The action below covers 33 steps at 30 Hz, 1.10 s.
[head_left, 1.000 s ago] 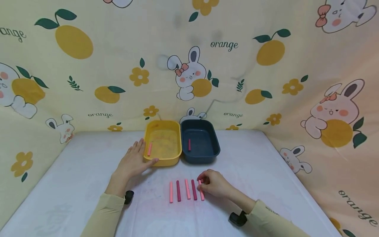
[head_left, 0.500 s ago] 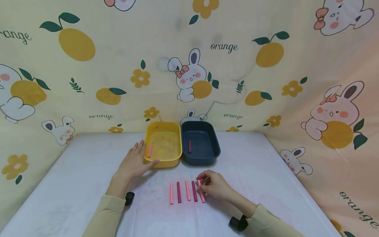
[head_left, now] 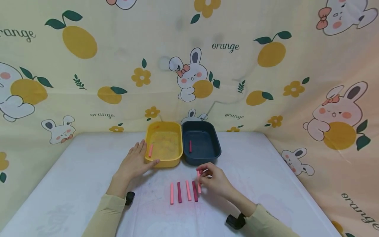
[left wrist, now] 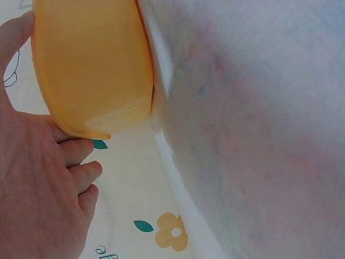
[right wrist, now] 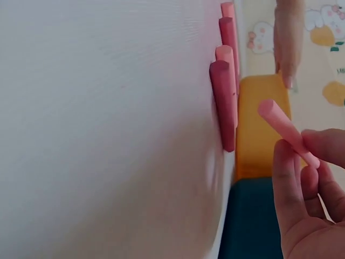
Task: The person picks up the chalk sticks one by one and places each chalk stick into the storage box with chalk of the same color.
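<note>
My right hand [head_left: 216,181] pinches a light pink chalk stick [right wrist: 285,128] between thumb and fingers, just off the table. In a row to its left lie two dark pink chalk sticks, one nearest the hand [head_left: 195,191] and one farther left [head_left: 179,192], and two light pink chalk sticks, an inner one [head_left: 188,191] and an outer one [head_left: 171,194]. My left hand [head_left: 134,161] rests against the yellow tray [left wrist: 91,65], fingers straight along its left side and thumb at its front. One light pink chalk stick [head_left: 151,150] lies in that tray.
A dark blue tray [head_left: 204,161] stands right beside the yellow one, with a dark pink chalk stick [head_left: 190,146] in it. The white table [head_left: 80,184] carries faint coloured smudges. A patterned cloth [head_left: 160,33] hangs behind it.
My right hand has lifted the rightmost light pink chalk stick off the table, moving it slightly up and away from me. The left hand stays at the yellow tray.
</note>
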Available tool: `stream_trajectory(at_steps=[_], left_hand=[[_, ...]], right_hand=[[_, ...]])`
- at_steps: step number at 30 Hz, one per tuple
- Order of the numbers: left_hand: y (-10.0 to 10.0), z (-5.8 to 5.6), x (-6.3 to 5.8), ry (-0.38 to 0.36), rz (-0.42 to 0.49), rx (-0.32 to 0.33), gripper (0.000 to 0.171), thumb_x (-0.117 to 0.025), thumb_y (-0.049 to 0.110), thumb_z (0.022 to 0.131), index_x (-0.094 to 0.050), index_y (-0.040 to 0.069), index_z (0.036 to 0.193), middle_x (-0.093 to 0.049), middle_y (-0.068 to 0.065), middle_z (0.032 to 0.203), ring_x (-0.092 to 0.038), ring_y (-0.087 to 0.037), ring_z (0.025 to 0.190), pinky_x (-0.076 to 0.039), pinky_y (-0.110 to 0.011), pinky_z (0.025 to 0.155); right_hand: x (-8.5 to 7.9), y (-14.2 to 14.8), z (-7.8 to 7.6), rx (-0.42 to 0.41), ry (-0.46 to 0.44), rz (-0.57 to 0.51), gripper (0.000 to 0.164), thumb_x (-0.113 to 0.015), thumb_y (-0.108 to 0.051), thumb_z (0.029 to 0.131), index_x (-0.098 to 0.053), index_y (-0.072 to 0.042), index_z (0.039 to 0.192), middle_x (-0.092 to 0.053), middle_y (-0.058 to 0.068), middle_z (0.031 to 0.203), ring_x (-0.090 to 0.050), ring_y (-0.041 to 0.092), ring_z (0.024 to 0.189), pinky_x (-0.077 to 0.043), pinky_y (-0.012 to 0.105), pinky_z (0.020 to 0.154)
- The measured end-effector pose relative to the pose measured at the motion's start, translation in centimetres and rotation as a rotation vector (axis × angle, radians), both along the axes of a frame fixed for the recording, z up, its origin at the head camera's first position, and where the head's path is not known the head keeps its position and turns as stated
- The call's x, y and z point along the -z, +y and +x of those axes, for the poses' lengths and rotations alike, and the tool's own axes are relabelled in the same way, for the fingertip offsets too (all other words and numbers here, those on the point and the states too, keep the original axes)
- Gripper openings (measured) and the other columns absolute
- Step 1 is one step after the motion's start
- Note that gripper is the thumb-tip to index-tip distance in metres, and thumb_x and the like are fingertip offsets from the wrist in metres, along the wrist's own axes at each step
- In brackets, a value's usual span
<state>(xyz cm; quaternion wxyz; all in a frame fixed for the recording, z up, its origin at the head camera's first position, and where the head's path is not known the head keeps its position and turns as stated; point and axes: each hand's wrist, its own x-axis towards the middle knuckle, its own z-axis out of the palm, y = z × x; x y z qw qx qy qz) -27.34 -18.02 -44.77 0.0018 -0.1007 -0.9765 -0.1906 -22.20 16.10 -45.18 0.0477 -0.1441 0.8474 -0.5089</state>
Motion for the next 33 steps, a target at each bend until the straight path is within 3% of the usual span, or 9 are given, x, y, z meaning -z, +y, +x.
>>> stream_trajectory(at_steps=[7,14,22,30,33], left_hand=[[-0.2,0.0,-0.2,0.015,-0.003,0.008,0.111,-0.051,0.072,0.097,-0.012,-0.010,0.162,-0.008,-0.026,0.171,-0.009,-0.046,0.158,-0.009,-0.058,0.128],[-0.2,-0.1,-0.3,0.017,0.004,0.010,0.109,-0.052,0.070,0.097,-0.014,-0.010,0.162,-0.009,-0.026,0.171,-0.010,-0.046,0.158,-0.010,-0.057,0.128],[0.2,-0.1,-0.2,0.012,0.009,0.017,0.111,-0.054,0.070,0.096,-0.014,-0.010,0.161,-0.010,-0.026,0.171,-0.011,-0.046,0.158,-0.010,-0.057,0.128],[0.0,-0.1,-0.2,0.011,0.005,0.007,0.110,-0.054,0.070,0.096,-0.015,-0.009,0.162,-0.011,-0.026,0.171,-0.011,-0.046,0.158,-0.011,-0.058,0.128],[-0.1,-0.1,-0.2,0.019,0.005,0.015,0.110,-0.053,0.071,0.096,-0.016,-0.010,0.161,-0.011,-0.026,0.171,-0.012,-0.046,0.157,-0.012,-0.058,0.128]], right_hand=[[-0.8,-1.9,-0.9,0.075,-0.007,-0.113,0.032,-0.078,-0.005,0.092,-0.068,-0.010,0.122,-0.067,0.005,0.110,-0.067,0.022,0.094,-0.061,0.024,0.081],[-1.8,-3.9,-1.9,0.074,0.021,-0.205,0.035,-0.078,-0.006,0.093,-0.067,-0.010,0.126,-0.069,0.007,0.113,-0.067,0.023,0.097,-0.061,0.024,0.083],[-2.4,-6.1,-3.2,0.084,-0.020,-0.232,0.035,-0.077,-0.009,0.095,-0.066,-0.014,0.128,-0.068,0.006,0.116,-0.067,0.023,0.102,-0.061,0.027,0.088],[-3.0,-8.7,-5.4,0.072,0.022,-0.244,0.034,-0.077,-0.015,0.096,-0.067,-0.014,0.128,-0.068,0.006,0.117,-0.067,0.021,0.101,-0.061,0.027,0.087],[-3.2,-9.8,-6.4,0.056,0.037,-0.273,0.033,-0.076,-0.013,0.096,-0.066,-0.009,0.128,-0.067,0.008,0.115,-0.070,0.021,0.098,-0.062,0.026,0.085]])
